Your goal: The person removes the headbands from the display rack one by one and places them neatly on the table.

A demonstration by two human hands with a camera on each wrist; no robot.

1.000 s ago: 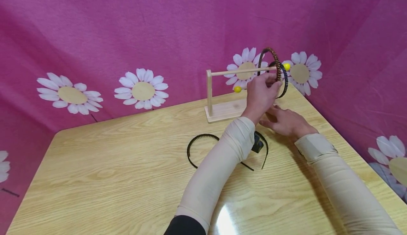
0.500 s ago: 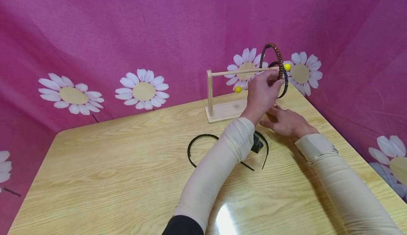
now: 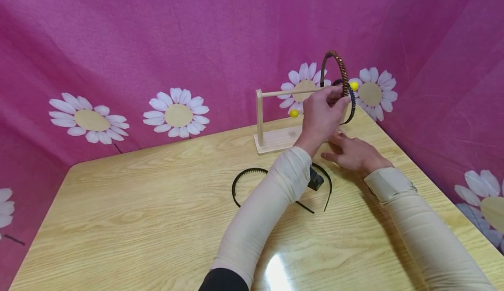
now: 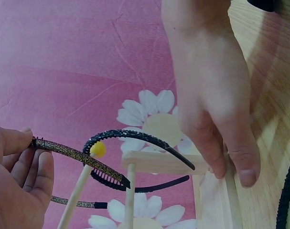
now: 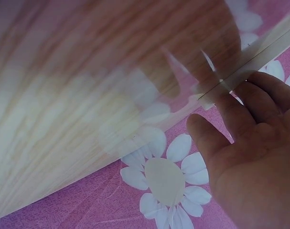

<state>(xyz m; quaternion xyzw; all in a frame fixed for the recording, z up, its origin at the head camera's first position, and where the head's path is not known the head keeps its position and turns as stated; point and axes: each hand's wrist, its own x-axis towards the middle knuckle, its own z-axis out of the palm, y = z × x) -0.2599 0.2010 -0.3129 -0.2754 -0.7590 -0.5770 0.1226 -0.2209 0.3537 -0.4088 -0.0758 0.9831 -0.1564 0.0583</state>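
In the head view my left hand (image 3: 323, 109) pinches a brown-gold glittery headband (image 3: 341, 65) near the right end of the wooden rack's top bar (image 3: 291, 92). The left wrist view shows that headband (image 4: 78, 157) between thumb and fingers, one of its ends beside the bar. A black beaded headband (image 4: 130, 134) hangs at the bar's end by the yellow knob (image 4: 98, 149). Low at the rack's right end, my right hand (image 3: 352, 151) rests with fingertips at the wooden base (image 3: 277, 138). Its fingers (image 5: 235, 114) lie fairly straight in the right wrist view, thumb apart.
A black toothed headband (image 3: 252, 169) lies on the wood-grain table (image 3: 138, 221), partly under my left forearm. Near it is another black headband with a dark bow-like piece (image 3: 316, 180). A second yellow knob (image 3: 294, 113) marks a lower bar. Behind hangs a pink flowered cloth (image 3: 220, 28).
The glittery headband in my left hand has risen slightly against the bar. My right hand has stayed at the rack's base. The head view has shifted a little.
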